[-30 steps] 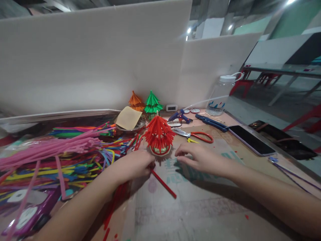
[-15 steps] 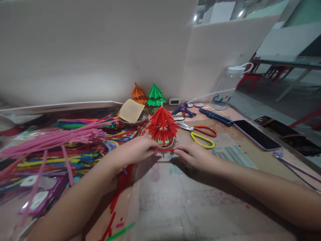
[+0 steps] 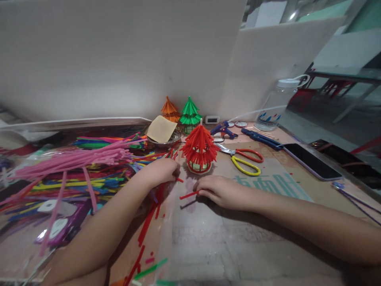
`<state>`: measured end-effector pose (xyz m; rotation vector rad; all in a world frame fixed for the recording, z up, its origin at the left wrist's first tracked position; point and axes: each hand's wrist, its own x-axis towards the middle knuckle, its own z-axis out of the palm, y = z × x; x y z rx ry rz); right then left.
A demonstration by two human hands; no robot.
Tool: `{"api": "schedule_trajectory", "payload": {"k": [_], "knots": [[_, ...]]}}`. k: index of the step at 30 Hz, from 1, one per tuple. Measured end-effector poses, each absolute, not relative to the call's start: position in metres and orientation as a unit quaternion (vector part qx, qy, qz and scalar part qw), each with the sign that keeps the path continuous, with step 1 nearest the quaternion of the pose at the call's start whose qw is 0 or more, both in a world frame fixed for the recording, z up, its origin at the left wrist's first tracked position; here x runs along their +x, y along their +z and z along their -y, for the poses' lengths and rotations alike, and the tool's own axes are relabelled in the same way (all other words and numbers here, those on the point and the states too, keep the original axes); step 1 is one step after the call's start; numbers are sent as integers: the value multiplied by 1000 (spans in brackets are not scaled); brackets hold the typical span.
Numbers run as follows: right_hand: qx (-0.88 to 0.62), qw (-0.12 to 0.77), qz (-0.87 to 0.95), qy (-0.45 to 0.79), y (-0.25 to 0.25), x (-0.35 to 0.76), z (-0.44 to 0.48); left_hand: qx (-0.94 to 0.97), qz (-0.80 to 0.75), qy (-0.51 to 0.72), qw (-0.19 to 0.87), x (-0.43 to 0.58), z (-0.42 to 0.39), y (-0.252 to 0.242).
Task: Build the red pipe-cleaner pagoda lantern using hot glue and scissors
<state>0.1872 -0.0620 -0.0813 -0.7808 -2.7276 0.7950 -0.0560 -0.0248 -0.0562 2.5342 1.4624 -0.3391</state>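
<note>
My right hand (image 3: pixel 222 191) pinches a short red pipe cleaner piece (image 3: pixel 188 195) just above the mat, its free end toward the left. My left hand (image 3: pixel 163 173) is closed, fingers curled down, and a red pipe cleaner tip (image 3: pixel 180 180) sticks out at its fingertips; the rest of that piece is hidden. Between and beyond the hands stands a small red pavilion (image 3: pixel 200 149) with a tiered, pointed roof on a round base. Neither hand touches it. Red pipe cleaner strips (image 3: pixel 145 228) lie below my left wrist.
Behind stand an orange pavilion (image 3: pixel 169 109) and a green one (image 3: pixel 189 111). Scissors (image 3: pixel 245 161), a glue gun (image 3: pixel 224 129), a blue cutter (image 3: pixel 262 139), a phone (image 3: pixel 312 161) and a bottle (image 3: pixel 269 105) are at right. Pink pipe cleaners (image 3: pixel 80 161) and many coloured ones cover the left.
My hands have come apart and drawn back from the red pavilion's base. Earlier both held a red strip in front of it; now a red piece shows at each hand. The view has shifted slightly.
</note>
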Motion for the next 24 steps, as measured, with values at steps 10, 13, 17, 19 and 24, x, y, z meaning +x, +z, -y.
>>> {"api": "schedule_trajectory", "payload": {"k": [10, 13, 17, 19, 24], "knots": [[-219, 99, 928, 285, -94, 153, 56, 849, -519, -68, 74, -68, 22, -45], [-150, 35, 882, 446, -92, 144, 51, 846, -525, -61, 67, -67, 22, -48], [-92, 36, 794, 600, -84, 148, 51, 841, -531, -68, 78, -62, 20, -55], [-133, 67, 809, 569, -80, 156, 53, 837, -538, -62, 80, -60, 18, -58], [-212, 106, 789, 567, -69, 182, 62, 830, -551, -37, 78, -64, 19, -54]]}}
